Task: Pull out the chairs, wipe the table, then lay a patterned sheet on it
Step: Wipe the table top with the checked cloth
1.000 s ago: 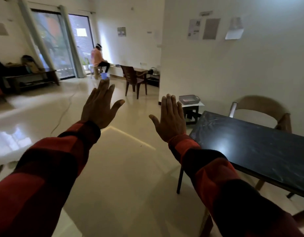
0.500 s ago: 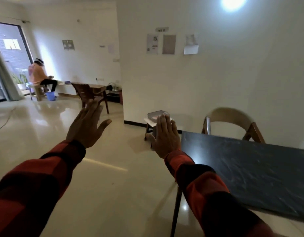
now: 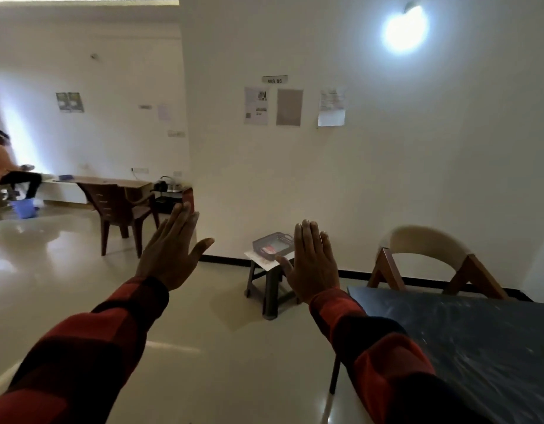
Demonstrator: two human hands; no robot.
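A black table (image 3: 466,338) fills the lower right, its top smeared with pale streaks. Behind its far edge stands a wooden chair (image 3: 429,240) with a curved cream backrest, pushed in against the table. My left hand (image 3: 172,255) is raised in the air over the floor, fingers straight and together, holding nothing. My right hand (image 3: 312,264) is raised the same way just left of the table's near corner, flat and empty. Both arms wear red and black checked sleeves. No cloth or patterned sheet is visible.
A small dark stool (image 3: 269,286) by the wall carries a grey mesh tray (image 3: 273,244) on paper. Further left stand a brown plastic chair (image 3: 117,209) and a low desk (image 3: 111,182). A seated person (image 3: 4,166) and a blue bucket (image 3: 23,208) are at far left.
The view has swung right and up, from the window side toward the wall and table. Both hands stay raised, flat and empty throughout.
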